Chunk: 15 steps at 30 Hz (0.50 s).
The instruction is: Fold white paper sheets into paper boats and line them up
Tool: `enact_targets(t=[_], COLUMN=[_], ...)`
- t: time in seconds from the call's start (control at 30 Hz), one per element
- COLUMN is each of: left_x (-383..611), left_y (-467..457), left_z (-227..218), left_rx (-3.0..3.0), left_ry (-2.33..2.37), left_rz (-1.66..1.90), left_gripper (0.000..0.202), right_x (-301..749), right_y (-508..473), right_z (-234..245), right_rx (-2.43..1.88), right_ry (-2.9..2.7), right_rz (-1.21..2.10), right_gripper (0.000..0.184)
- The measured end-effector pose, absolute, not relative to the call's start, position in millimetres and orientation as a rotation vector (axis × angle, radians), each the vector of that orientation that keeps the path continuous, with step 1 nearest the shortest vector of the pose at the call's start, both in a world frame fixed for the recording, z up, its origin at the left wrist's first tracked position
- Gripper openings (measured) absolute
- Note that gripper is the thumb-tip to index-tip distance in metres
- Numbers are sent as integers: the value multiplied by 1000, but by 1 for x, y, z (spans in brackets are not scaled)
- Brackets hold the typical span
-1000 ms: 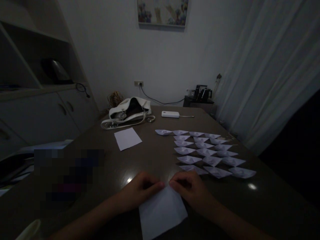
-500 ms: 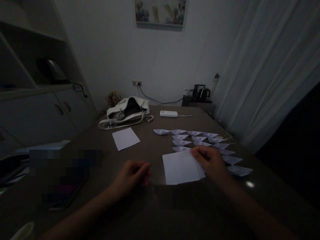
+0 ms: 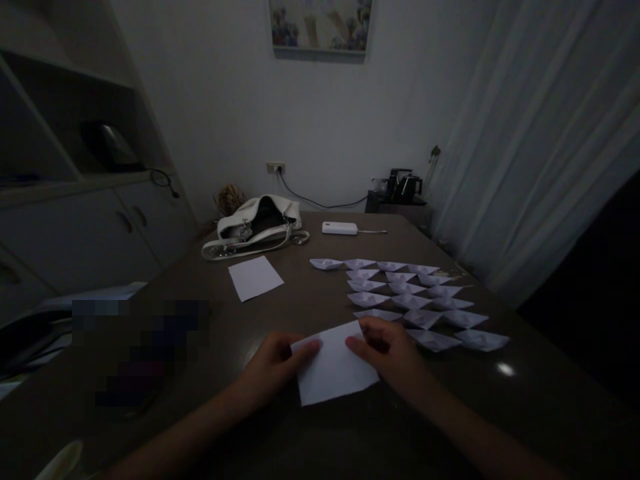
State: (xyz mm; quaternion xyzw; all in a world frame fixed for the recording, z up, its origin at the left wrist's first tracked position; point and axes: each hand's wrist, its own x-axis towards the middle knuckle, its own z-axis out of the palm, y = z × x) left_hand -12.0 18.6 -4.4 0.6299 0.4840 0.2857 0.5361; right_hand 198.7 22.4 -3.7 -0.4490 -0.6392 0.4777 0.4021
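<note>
Glossy brown bench (image 3: 300, 300) carries white folded-paper boats (image 3: 411, 302) in rows; nearer, left hand (image 3: 275, 367) and right hand (image 3: 397, 353) have grip closed on a white rectangular paper sheet (image 3: 335, 373), near its far corners, likely for steadiness.

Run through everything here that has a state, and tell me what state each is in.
Held white paper: nearly flat
Left hand: pinching the paper's left side
Right hand: pinching its right side
Folded paper boats: set in rows
Loose white paper: lying flat
White handbag: open
White power bank: cable attached
Wall socket: plug inserted
Cabinet doors: shut
</note>
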Motion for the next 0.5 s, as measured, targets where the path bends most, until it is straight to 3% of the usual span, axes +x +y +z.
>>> enact_targets(t=[0.27, 0.5], left_x=[-11, -7], left_y=[23, 16], left_z=[-10, -10], left_rx=[1509, 1512], left_ry=[1245, 1087], left_rz=[936, 958], left_gripper=[34, 35], right_x=[191, 188], right_y=[20, 17], right_z=[-19, -16], right_rx=[-1122, -1220], right_ry=[-1418, -1643], right_rz=[1352, 982], right_gripper=[25, 21])
